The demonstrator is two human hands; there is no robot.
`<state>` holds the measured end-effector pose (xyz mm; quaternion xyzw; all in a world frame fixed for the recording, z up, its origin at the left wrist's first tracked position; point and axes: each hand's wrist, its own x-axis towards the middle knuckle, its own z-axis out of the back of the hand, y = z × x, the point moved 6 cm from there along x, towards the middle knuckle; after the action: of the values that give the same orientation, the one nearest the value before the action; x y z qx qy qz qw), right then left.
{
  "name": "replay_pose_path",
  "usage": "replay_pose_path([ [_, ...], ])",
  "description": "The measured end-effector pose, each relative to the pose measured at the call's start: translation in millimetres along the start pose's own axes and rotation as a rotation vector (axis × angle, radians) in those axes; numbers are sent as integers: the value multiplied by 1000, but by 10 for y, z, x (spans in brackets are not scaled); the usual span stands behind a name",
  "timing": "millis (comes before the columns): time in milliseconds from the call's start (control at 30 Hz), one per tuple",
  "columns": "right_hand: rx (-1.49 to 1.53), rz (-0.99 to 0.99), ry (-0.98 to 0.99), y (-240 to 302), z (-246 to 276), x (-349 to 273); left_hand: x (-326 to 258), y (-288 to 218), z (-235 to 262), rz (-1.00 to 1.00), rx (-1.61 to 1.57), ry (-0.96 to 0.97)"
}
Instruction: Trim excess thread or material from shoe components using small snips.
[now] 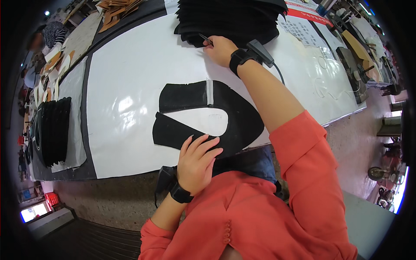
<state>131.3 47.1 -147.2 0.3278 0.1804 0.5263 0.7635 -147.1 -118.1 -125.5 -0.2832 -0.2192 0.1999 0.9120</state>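
Observation:
A black U-shaped shoe-upper piece (242, 113) lies flat on the white table top in front of me, its open end to the left. A pale grey strip (210, 92) crosses its far arm. My left hand (197, 162) rests on the near arm of the piece, fingers stretched out. Farther off, my right hand (220, 50) is closed on a slim dark pointed tool (205, 39), whose exact kind I cannot make out. It is right at the near edge of a thick stack of black pieces (227, 19).
Another stack of black pieces (54, 130) stands at the left. Brown cut pieces (116, 13) lie at the far left. A black corded device (260, 52) sits beside my right wrist. A printed sheet (299, 32) and clear plastic (327, 76) are at the right. Another person (54, 34) is at far left.

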Motion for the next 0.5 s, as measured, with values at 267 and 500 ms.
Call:
replay_pose_path([
  [267, 318, -8, 38, 418, 238, -552, 286, -282, 88, -182, 74, 103],
  [500, 485, -35, 686, 1114, 158, -1531, 376, -509, -297, -514, 187, 241],
])
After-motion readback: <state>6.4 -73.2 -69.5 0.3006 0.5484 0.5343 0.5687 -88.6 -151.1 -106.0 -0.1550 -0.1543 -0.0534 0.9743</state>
